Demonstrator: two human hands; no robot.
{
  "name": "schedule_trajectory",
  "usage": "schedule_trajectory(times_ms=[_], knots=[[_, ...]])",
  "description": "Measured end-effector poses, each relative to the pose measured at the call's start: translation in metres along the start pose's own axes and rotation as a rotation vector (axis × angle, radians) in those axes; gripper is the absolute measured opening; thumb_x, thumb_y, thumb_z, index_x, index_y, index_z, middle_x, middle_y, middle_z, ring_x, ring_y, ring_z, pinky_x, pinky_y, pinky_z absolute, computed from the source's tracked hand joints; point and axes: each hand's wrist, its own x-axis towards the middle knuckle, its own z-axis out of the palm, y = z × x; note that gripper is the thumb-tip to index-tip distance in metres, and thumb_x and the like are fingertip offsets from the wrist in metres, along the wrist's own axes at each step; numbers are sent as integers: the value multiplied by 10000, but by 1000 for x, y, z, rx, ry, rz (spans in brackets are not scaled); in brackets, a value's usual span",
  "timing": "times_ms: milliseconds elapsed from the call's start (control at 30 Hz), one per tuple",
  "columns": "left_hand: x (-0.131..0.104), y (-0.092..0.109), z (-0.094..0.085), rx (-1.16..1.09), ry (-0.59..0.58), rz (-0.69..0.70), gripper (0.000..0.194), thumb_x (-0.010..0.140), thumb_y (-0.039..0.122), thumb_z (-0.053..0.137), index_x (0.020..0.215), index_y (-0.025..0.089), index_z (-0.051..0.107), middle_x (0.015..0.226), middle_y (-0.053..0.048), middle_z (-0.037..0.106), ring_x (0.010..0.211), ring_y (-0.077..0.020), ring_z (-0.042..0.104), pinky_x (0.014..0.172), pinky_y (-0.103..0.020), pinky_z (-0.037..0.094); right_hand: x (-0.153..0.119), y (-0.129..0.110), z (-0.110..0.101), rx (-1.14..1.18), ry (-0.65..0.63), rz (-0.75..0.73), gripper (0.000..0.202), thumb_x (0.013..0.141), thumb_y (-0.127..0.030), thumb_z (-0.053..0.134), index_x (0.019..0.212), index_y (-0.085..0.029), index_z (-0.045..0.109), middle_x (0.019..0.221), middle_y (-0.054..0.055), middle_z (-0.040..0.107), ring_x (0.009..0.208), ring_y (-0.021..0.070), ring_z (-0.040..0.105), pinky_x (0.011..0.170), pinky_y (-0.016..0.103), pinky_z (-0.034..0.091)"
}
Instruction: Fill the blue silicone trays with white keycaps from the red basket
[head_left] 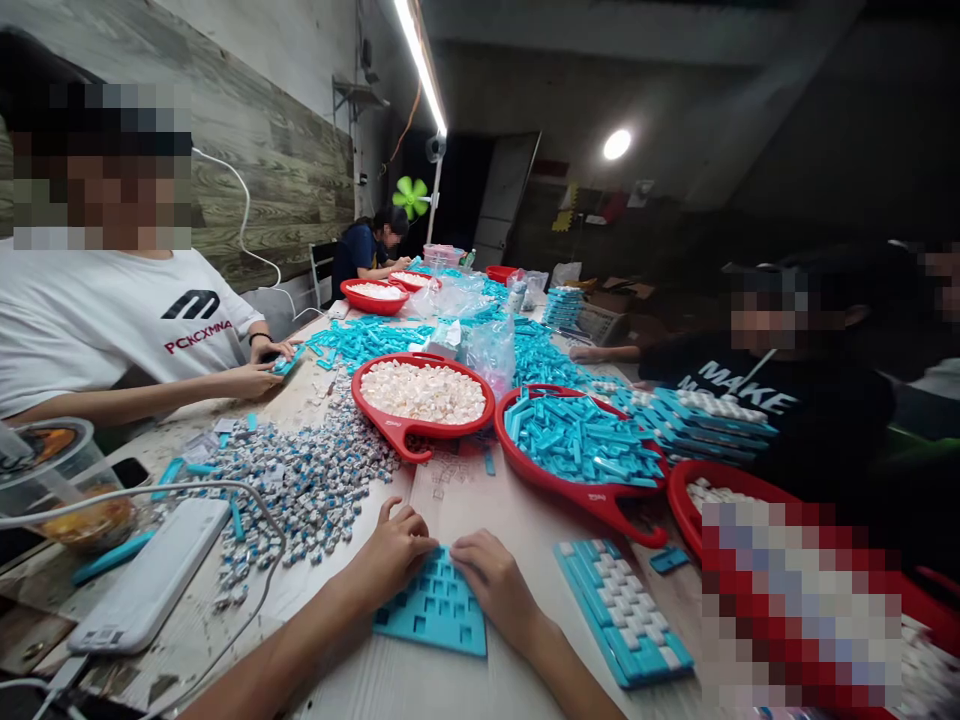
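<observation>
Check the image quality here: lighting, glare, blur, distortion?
Head view: the tube light and round lamp burn out to white, while the right background is very dark; head view: the panel reads clearly, the right hand looks slightly soft; head view: mosaic blocks hide much of the lower-right bowl, and things near the edges look stretched.

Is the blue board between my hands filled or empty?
Empty where visible: the blue board shows dark, uncovered square recesses. I can't tell beneath the left hand and right hand.
</observation>
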Motion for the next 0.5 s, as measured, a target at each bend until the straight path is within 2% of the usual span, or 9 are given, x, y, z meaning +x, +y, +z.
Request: schedule_trajectory(times_ms=[133,267,400,500], knots=[[0,3,0,84,-5,36,227,877,142,493,992,261,648,875,-13,627,921,-192,522,1028,-464,176,0,1,1,-5,1,-8,130,887,-128,530,871,-201,636,860,51,668,806,192,594,734,345,493],[0,3,1,83,-5,32,270,870,125,486,1095,232,589,912,-17,643,935,-189,526,1034,-437,181,-1,2,1,-11,2,-18,134,893,-130,520,882,-196,636,865,58,670,816,191,597,748,348,493],[0,-2,3,-16,-3,-7,163,837,127,538,888,244,639,852,17,640,910,-172,542,1040,-434,173,-1,1,2,-29,1,-17,122,886,-129,532,882,-192,636,851,54,667,814,185,599,742,338,498],[0,-3,0,-107,-16,-48,173,828,141,559,900,261,661,886,11,651,928,-182,548,1015,-436,212,-1,-1,1,-57,2,2,115,877,-136,548,873,-198,645,870,56,655,835,189,597,744,337,505]])
